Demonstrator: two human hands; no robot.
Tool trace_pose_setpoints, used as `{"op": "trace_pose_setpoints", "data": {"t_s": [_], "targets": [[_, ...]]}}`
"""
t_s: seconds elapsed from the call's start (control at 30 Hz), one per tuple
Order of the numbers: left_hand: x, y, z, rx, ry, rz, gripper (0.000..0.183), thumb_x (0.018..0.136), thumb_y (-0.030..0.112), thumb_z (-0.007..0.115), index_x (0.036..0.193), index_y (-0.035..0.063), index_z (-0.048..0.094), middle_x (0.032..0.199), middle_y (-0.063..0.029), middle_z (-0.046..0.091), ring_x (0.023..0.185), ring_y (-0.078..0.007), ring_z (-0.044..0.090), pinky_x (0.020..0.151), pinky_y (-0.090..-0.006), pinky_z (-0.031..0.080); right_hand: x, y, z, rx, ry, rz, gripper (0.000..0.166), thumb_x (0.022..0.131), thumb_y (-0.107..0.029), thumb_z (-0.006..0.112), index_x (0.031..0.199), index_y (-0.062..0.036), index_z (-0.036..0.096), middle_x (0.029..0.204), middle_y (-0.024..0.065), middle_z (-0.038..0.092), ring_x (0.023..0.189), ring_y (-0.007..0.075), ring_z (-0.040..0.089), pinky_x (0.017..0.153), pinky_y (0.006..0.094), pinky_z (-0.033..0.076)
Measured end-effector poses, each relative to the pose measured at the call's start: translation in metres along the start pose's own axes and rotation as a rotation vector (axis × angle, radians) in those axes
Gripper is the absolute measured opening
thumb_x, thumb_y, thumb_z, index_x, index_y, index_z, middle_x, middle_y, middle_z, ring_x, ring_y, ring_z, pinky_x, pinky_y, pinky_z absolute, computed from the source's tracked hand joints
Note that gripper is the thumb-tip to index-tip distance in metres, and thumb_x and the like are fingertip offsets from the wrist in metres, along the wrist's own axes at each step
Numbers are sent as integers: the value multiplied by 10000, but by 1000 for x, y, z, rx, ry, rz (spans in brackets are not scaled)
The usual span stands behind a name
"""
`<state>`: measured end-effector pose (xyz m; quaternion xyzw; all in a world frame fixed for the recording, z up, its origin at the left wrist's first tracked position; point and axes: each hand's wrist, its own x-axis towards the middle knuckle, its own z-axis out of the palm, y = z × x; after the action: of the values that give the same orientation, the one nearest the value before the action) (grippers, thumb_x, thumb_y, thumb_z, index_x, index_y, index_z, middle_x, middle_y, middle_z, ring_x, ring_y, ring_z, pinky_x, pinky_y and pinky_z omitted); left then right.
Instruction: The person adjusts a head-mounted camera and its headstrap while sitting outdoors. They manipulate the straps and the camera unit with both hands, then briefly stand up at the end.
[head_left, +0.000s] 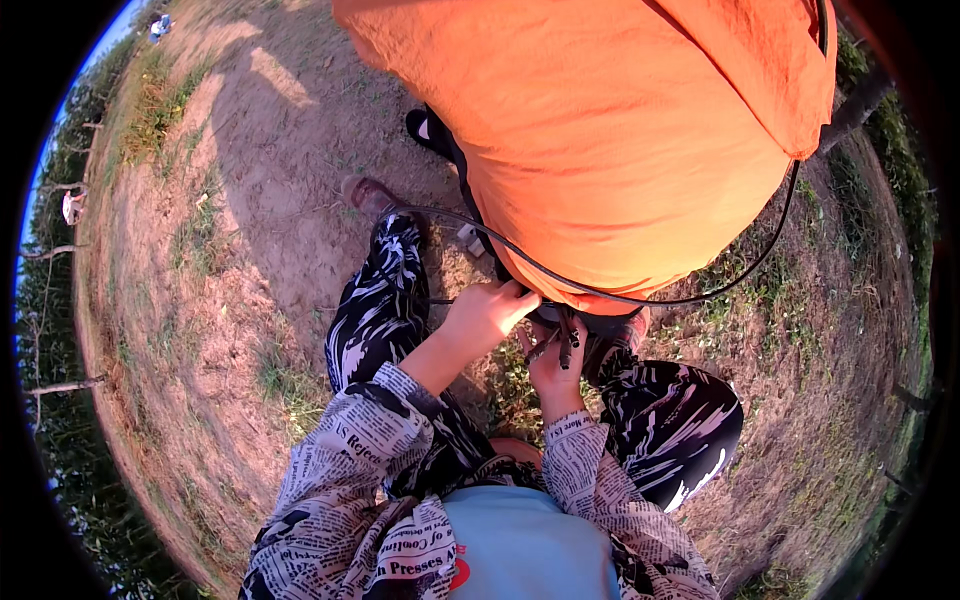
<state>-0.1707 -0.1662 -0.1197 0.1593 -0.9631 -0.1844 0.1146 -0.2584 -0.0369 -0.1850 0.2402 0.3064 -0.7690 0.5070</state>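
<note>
My left hand (486, 313) reaches in at the hem of an orange garment (615, 172) worn by a person close in front of me. Its fingertips are pinched beside something dark, and I cannot tell what they grip. Palm up just to the right, my right hand (559, 371) holds several thin dark pieces (564, 346) that look like cable ends or sticks. They hang down across the palm and fingers. A thin black cable (559, 279) curves across the lower part of the orange garment, above both hands. The garment hides what lies beyond my fingertips.
My knees in patterned trousers (675, 420) spread to either side of my hands. A small pale object (471, 238) lies near the person's dark shoe (426, 129). Dry ground (255, 187) bears grass tufts (289, 382). Distant people (73, 208) and trees line the left rim.
</note>
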Motion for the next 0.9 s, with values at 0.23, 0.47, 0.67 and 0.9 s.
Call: {"op": "trace_pose_setpoints", "data": {"t_s": [0.23, 0.47, 0.67, 0.9], "targets": [[5, 0, -3, -77, -82, -101, 214, 838, 203, 510, 1044, 168, 555, 828, -93, 605, 649, -268, 618, 533, -377, 488, -3, 2, -4, -81, 22, -112, 417, 855, -462, 530, 1155, -174, 518, 1080, 15, 571, 1011, 226, 535, 885, 465, 408], [14, 1, -12, 46, -173, 17, 157, 838, 192, 517, 982, 155, 567, 828, -74, 627, 688, -279, 625, 567, -383, 496, -10, -1, 4, 22, 53, -116, 461, 824, -449, 596, 1117, -106, 501, 1052, 53, 518, 955, 220, 540, 848, 443, 431], [31, 5, -30, -137, -260, -56, 122, 833, 228, 553, 867, 113, 576, 774, -107, 631, 729, -322, 621, 606, -437, 490, -18, -4, 8, -24, 54, -89, 637, 731, -512, 681, 1097, -53, 433, 1067, 105, 415, 1080, 276, 446, 994, 489, 323], [37, 13, -32, -49, -202, -33, 95, 831, 179, 526, 839, 92, 563, 750, -125, 614, 722, -330, 612, 588, -440, 470, -13, -6, 10, 37, 31, -68, 589, 760, -485, 667, 1179, -128, 459, 1106, 52, 448, 1139, 236, 405, 1034, 471, 236]]}}
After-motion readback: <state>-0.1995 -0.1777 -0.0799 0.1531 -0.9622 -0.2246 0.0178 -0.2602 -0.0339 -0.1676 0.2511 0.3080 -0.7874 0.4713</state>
